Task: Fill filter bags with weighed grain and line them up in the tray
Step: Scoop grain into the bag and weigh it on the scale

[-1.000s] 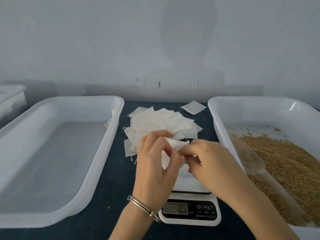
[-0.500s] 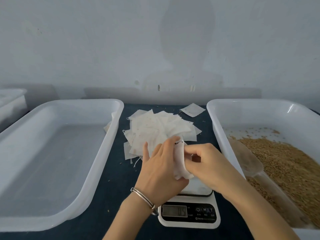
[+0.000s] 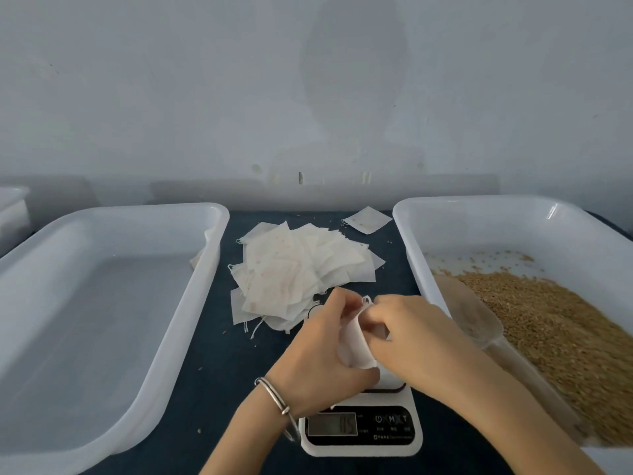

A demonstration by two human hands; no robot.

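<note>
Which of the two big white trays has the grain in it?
The right-hand tray, beside the right hand: it holds brown grain and a scoop. The left tray holds nothing visible.

- dark blue cloth-covered table
- empty white plastic tray left
- white plastic tray with brown grain right
- white filter-bag pile
- white digital scale
- lone white square bag

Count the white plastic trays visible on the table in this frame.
2 in full view: an empty tray on the left and a tray on the right holding grain and a scoop. A white edge at far left may be a third.
</note>
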